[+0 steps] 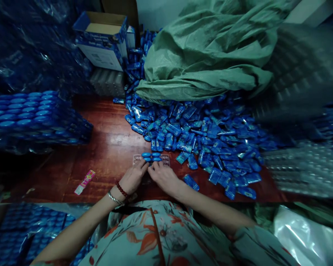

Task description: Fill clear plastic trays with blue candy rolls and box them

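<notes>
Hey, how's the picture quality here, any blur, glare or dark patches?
Head view: dim, with a cool cast; left hand and right hand readable; stacked clear trays at right smeared; glare on red tabletop and silvery plastic; upper-left wrapped stacks murky; edges look stretched.

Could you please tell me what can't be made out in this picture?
All in the head view:
- Near part of the clear tray: hidden by the left hand and right hand, so any grip is unclear.
- Whatever lies beneath the green sheet: covered by it.
- Print on the loose blue packets: too small.
- Stacked clear trays at the right: blurred.
- Stacked blue packs: cut off by the left edge.
</notes>
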Demonstrator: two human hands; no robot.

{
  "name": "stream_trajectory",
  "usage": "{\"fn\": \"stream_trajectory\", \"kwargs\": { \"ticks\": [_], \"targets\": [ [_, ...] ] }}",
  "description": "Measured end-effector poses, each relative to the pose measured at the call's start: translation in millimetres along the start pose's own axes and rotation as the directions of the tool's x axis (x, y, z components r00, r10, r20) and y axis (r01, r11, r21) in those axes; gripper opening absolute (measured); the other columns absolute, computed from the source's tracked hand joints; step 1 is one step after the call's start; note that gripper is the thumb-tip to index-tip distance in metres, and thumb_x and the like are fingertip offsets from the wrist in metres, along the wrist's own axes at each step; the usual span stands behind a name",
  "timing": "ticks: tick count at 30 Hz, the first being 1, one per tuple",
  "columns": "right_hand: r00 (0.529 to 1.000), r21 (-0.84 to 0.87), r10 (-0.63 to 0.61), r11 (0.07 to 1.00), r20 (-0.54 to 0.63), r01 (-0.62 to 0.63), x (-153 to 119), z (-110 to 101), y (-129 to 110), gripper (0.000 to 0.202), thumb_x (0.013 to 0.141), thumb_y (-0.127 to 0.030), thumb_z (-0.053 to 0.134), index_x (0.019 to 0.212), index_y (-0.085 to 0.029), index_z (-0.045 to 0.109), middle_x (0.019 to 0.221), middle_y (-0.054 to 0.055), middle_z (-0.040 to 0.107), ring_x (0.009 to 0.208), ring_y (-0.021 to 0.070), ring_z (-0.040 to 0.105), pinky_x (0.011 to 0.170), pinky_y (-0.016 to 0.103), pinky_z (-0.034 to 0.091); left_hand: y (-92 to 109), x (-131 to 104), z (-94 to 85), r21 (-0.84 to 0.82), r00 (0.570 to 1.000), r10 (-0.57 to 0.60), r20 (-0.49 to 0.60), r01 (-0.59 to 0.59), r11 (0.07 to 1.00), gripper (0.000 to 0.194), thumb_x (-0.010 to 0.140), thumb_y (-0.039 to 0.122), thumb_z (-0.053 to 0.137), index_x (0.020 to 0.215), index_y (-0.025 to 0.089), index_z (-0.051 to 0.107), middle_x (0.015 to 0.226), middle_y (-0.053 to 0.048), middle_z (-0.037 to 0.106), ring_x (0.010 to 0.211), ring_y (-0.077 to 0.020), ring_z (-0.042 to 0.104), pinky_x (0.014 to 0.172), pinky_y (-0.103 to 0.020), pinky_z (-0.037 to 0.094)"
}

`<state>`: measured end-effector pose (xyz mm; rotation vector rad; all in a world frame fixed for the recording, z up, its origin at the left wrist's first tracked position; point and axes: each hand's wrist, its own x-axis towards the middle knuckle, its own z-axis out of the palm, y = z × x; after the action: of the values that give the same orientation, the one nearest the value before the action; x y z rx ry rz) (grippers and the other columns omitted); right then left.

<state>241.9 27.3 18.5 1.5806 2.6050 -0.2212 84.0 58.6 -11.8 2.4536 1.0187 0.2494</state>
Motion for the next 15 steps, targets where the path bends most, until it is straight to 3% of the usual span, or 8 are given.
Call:
{"fn": "stream_trajectory", "kwargs": {
  "ticks": [4,7,9,11,13,15],
  "targets": [
    [0.998,0.067,0.059,0.996,-0.028,-0.057,-1,8,-1,0.029,0.088,-0.007,0.037,0.109,-0.015,0.055,0.092,0.012,0.058,0.088,0.0238,0.057,0.062,0.033,0.052,-7,-3,4.0,0.074,0.989,0.037,-0.141,-0.026,0.997,0.038,0.084,0.006,0.041,0.118,0.018,0.053,0.111,-0.012,0.056,0.096,-0.0209,0.058,0.079,-0.035,0.053],
    [0.967,0.251,0.184,0.958,-0.178,-0.136,-23,24,5,0.038,0.090,-0.013,0.038,0.126,-0.020,0.046,0.113,0.012,0.054,0.099,0.0204,0.056,0.072,0.030,0.053,-12,-12,8.2,0.203,0.939,0.117,-0.325,-0.052,0.978,0.038,0.086,0.012,0.044,0.123,0.022,0.051,0.107,-0.012,0.056,0.089,-0.0205,0.056,0.074,-0.034,0.051],
    [0.881,0.391,0.362,0.891,-0.305,-0.230,-46,37,11,0.039,0.091,-0.020,0.038,0.130,-0.023,0.043,0.120,0.011,0.051,0.102,0.0188,0.056,0.079,0.029,0.051,-6,-15,13.0,0.237,0.881,0.176,-0.440,-0.075,0.969,0.040,0.086,0.014,0.047,0.125,0.024,0.049,0.104,-0.011,0.057,0.082,-0.0182,0.055,0.071,-0.032,0.049],
    [0.733,0.492,0.580,0.783,-0.356,-0.381,-74,48,18,0.035,0.092,-0.027,0.038,0.125,-0.022,0.049,0.114,0.011,0.054,0.100,0.0197,0.056,0.083,0.032,0.049,11,-11,20.1,0.206,0.844,0.240,-0.479,-0.157,0.966,0.037,0.087,0.013,0.047,0.122,0.024,0.051,0.098,-0.008,0.058,0.080,-0.0164,0.054,0.072,-0.030,0.047],
    [0.612,0.510,0.723,0.676,-0.322,-0.531,-101,54,26,0.032,0.092,-0.033,0.038,0.116,-0.021,0.054,0.103,0.011,0.058,0.097,0.0223,0.057,0.082,0.037,0.048,37,6,29.3,0.148,0.870,0.276,-0.409,-0.235,0.961,0.028,0.089,0.015,0.043,0.114,0.021,0.054,0.095,-0.008,0.058,0.083,-0.0164,0.055,0.074,-0.029,0.047],
    [0.575,0.444,0.776,0.625,-0.260,-0.642,-124,56,35,0.034,0.091,-0.041,0.038,0.111,-0.019,0.056,0.098,0.011,0.059,0.093,0.0253,0.057,0.077,0.040,0.048,65,36,39.8,0.118,0.942,0.203,-0.266,-0.177,0.977,0.025,0.091,0.023,0.041,0.109,0.015,0.055,0.097,-0.011,0.058,0.089,-0.0195,0.054,0.076,-0.031,0.047]
  ]
}}
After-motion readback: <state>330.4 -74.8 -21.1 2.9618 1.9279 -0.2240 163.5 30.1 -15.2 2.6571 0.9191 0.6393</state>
